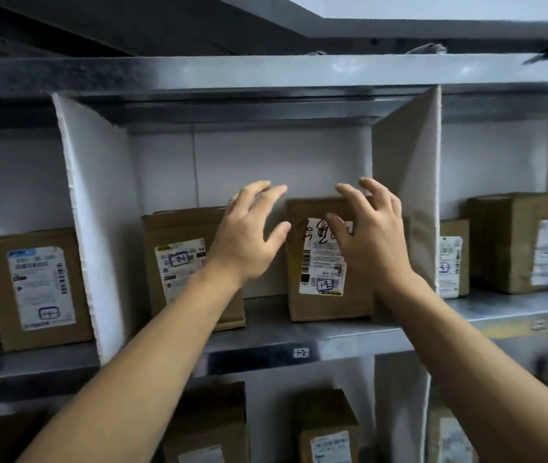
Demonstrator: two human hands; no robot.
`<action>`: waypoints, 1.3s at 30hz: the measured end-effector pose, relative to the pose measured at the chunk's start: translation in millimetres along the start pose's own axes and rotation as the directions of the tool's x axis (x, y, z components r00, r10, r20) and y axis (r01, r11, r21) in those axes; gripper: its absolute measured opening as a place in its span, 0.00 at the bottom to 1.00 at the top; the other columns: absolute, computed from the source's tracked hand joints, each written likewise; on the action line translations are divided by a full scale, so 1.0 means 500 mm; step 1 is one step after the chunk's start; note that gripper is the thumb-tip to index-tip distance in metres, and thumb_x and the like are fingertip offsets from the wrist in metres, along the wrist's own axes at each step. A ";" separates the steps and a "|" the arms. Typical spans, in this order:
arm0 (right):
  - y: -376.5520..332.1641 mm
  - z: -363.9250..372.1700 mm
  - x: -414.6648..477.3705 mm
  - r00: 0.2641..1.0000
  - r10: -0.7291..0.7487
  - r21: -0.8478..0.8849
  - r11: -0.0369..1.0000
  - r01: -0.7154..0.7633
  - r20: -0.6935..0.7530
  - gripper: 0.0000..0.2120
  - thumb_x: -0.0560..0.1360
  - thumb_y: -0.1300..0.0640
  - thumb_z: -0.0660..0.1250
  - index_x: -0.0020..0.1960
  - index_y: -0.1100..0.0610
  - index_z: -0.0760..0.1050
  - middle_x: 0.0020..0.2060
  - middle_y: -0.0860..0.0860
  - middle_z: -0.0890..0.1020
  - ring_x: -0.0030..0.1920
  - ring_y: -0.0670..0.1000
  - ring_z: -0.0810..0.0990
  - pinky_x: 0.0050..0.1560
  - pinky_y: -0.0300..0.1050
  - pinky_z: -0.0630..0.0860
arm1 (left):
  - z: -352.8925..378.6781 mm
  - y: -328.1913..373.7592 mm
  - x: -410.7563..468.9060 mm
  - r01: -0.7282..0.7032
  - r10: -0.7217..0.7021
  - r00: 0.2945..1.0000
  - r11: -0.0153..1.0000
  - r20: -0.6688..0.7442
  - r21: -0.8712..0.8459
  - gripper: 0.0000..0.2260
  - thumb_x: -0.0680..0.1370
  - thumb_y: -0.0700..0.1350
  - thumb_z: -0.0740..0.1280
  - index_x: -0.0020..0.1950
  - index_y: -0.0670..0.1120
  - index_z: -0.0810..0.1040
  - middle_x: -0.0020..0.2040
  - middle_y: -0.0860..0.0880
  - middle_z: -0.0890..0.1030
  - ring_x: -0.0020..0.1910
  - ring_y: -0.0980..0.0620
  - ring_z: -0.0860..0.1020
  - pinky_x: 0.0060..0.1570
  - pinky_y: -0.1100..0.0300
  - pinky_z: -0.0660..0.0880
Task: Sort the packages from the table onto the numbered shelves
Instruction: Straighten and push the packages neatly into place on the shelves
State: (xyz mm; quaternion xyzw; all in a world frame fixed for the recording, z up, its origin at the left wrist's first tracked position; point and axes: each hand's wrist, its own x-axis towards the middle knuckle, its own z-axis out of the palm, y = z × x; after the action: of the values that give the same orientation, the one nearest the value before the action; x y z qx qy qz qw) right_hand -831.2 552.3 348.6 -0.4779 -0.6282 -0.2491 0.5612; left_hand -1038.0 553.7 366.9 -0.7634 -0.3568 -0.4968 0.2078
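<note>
A grey metal shelf (332, 335) runs across the dim view, cut into bays by white corrugated dividers (98, 212) with a white back panel (265, 155) behind. A small tag (301, 353) on the shelf's front edge reads "1-2". Above, a metal beam (232, 71) carries the next level.

In the middle bay, a brown box (319, 305) stands upright at the right, close to the right divider. Its paper label faces out and bears a handwritten "1-2". A second box (179, 262) stands at the left of the same bay, apart from the first.

Both arms reach up into this bay. The left grip (249, 235) is released, its fingers spread and lightly bent in the gap between the two boxes, holding nothing. The right grip (372, 235) is also released, its fingers splayed in front of the first box's upper face. Whether it touches the cardboard cannot be told.

The left bay holds one labelled carton (38, 289), and the right bay holds a small carton (453, 259) beside a large one (516, 242). More cartons (329, 429) stand on the level below.
</note>
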 end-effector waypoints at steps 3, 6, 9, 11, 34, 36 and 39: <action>0.052 -0.003 0.004 0.984 0.147 0.086 0.984 -0.156 0.101 0.24 0.78 0.49 0.70 0.72 0.49 0.71 0.72 0.59 0.66 0.71 0.62 0.66 0.71 0.58 0.66 | 0.049 0.023 0.024 0.092 -0.089 0.994 0.995 0.068 -0.039 0.26 0.78 0.50 0.67 0.75 0.52 0.66 0.74 0.47 0.65 0.73 0.47 0.64 0.69 0.52 0.65; 0.074 0.000 0.007 0.952 0.240 0.171 0.947 -0.273 0.189 0.25 0.78 0.49 0.69 0.74 0.44 0.67 0.70 0.59 0.67 0.69 0.60 0.69 0.71 0.54 0.68 | 0.083 0.031 0.035 0.199 -0.192 0.976 0.978 0.106 -0.057 0.26 0.79 0.50 0.67 0.76 0.53 0.64 0.75 0.46 0.62 0.74 0.44 0.60 0.71 0.49 0.64; 0.082 0.006 0.006 0.936 0.273 0.245 0.913 -0.325 0.224 0.27 0.79 0.50 0.69 0.75 0.43 0.65 0.64 0.59 0.73 0.65 0.58 0.72 0.64 0.45 0.67 | 0.105 0.033 0.033 0.262 -0.249 0.962 0.956 0.108 -0.130 0.26 0.79 0.48 0.67 0.76 0.52 0.64 0.74 0.45 0.62 0.73 0.45 0.62 0.71 0.56 0.61; 0.086 0.011 0.005 0.936 0.266 0.265 0.908 -0.324 0.231 0.27 0.79 0.51 0.69 0.75 0.44 0.65 0.61 0.60 0.75 0.62 0.58 0.73 0.60 0.42 0.66 | 0.117 0.037 0.030 0.274 -0.262 0.961 0.948 0.089 -0.164 0.25 0.80 0.46 0.67 0.76 0.50 0.64 0.72 0.45 0.64 0.71 0.47 0.66 0.66 0.65 0.60; 0.135 -0.046 -0.017 0.994 -0.023 0.131 0.991 0.009 0.107 0.24 0.78 0.51 0.69 0.73 0.53 0.70 0.70 0.61 0.70 0.68 0.63 0.70 0.65 0.58 0.72 | 0.134 0.104 0.016 0.270 -0.268 0.962 0.962 0.049 -0.047 0.26 0.79 0.49 0.67 0.76 0.52 0.63 0.72 0.48 0.66 0.69 0.53 0.66 0.62 0.62 0.63; 0.138 -0.053 -0.035 0.989 -0.130 0.040 0.991 0.127 0.074 0.22 0.78 0.51 0.68 0.70 0.56 0.73 0.67 0.61 0.73 0.66 0.63 0.73 0.62 0.59 0.74 | 0.118 0.106 -0.004 0.214 -0.214 0.977 0.970 -0.012 0.112 0.23 0.80 0.50 0.65 0.74 0.51 0.66 0.69 0.48 0.69 0.67 0.49 0.69 0.60 0.58 0.67; 0.139 -0.071 -0.065 0.972 -0.198 -0.077 0.975 0.208 0.129 0.20 0.78 0.49 0.64 0.68 0.56 0.73 0.64 0.60 0.76 0.62 0.63 0.75 0.56 0.60 0.77 | 0.097 0.111 -0.041 0.132 -0.130 0.991 0.954 -0.026 0.268 0.21 0.79 0.50 0.65 0.71 0.49 0.70 0.65 0.49 0.74 0.62 0.47 0.72 0.57 0.50 0.73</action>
State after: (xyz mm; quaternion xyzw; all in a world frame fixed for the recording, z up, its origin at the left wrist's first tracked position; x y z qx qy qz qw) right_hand -756.4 541.0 311.3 -0.4499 -0.6947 -0.3038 0.4719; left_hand -972.1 542.7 330.2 -0.7007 -0.4702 -0.4593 0.2775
